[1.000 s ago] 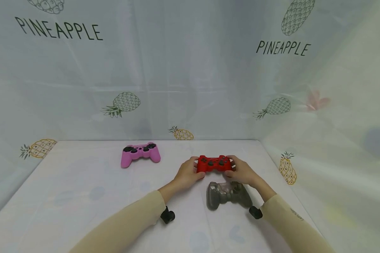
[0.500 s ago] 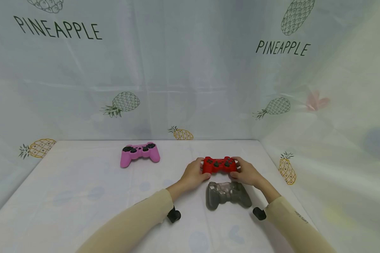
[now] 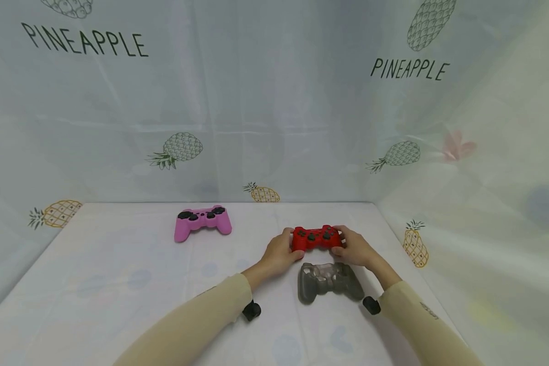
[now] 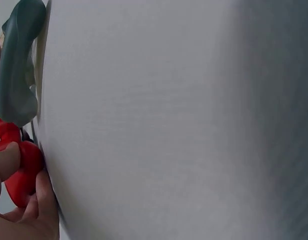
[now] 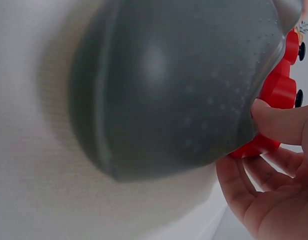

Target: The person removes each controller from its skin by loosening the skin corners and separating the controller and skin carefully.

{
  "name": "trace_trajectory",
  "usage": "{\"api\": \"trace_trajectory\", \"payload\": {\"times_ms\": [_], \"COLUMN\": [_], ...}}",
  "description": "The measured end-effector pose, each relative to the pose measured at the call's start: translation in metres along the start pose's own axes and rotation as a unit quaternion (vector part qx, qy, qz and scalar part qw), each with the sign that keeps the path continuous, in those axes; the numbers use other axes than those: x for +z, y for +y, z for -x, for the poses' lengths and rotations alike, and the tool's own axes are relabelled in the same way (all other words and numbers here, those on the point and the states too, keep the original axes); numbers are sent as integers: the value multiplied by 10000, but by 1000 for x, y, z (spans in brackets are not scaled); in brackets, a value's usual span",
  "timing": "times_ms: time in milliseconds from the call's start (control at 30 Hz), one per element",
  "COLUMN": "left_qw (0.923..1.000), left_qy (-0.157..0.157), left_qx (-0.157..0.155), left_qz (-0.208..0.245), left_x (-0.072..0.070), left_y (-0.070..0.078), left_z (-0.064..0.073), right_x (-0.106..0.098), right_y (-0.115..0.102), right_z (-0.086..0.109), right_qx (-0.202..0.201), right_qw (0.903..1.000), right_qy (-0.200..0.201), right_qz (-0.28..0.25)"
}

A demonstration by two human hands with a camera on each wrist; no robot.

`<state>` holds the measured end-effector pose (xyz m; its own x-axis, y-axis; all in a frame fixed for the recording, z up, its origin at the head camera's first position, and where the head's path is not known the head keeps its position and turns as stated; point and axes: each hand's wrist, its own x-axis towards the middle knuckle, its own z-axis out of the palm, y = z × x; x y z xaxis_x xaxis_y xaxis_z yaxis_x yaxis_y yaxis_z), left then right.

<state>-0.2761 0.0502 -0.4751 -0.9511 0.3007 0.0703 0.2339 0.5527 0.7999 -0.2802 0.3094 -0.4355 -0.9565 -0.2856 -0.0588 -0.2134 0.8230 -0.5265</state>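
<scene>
A red game controller is held between both hands, close over the far right part of the table. My left hand grips its left end, thumb on the near side, fingers behind; the left wrist view shows thumb and fingers around the red grip. On the other end, my right hand pinches with the thumb in front and the fingers beyond. Just nearer to me lies a grey, partly see-through controller shell, large in the right wrist view, where the grey shell partly hides the red controller.
A pink controller with black buttons lies at the back left of the white-covered table. A hanging sheet printed with pineapples stands behind the table and continues along its right side.
The red controller and both hands shifted slightly right in the first half second. Since then they have barely moved, the controller's right end rising a touch. The grey and pink controllers stay put.
</scene>
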Motion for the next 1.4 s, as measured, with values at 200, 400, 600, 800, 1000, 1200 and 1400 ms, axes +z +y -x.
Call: {"api": "trace_trajectory", "payload": {"times_ms": [200, 400, 600, 800, 1000, 1200, 1400], "left_qw": [9997, 9998, 10000, 9991, 9975, 9978, 9996], "left_qy": [-21, -69, -80, -320, -463, -502, -253], "left_qx": [122, 62, -32, -160, -356, -405, -86], "left_qz": [-218, -171, 45, 226, 398, 162, 38], "left_x": [-1, -3, -2, -7, -23, -47, -89], "left_y": [-3, -3, -4, -10, -18, -30, -45], "left_z": [-1, 0, 1, 0, 3, 18, 42], "right_x": [0, 0, -1, 0, -5, -12, -17], "right_y": [-1, -3, -2, -1, -5, -5, -15], "right_z": [-1, 0, 1, 3, 2, 2, 6], "right_qx": [-4, 107, 185, 204, 181, 462, 353], "right_qw": [10000, 9999, 9996, 9993, 9985, 9946, 9961], "right_qy": [9, -33, -131, -166, -390, -692, -475], "right_qz": [13, -27, -143, -246, -336, -625, -657]}}
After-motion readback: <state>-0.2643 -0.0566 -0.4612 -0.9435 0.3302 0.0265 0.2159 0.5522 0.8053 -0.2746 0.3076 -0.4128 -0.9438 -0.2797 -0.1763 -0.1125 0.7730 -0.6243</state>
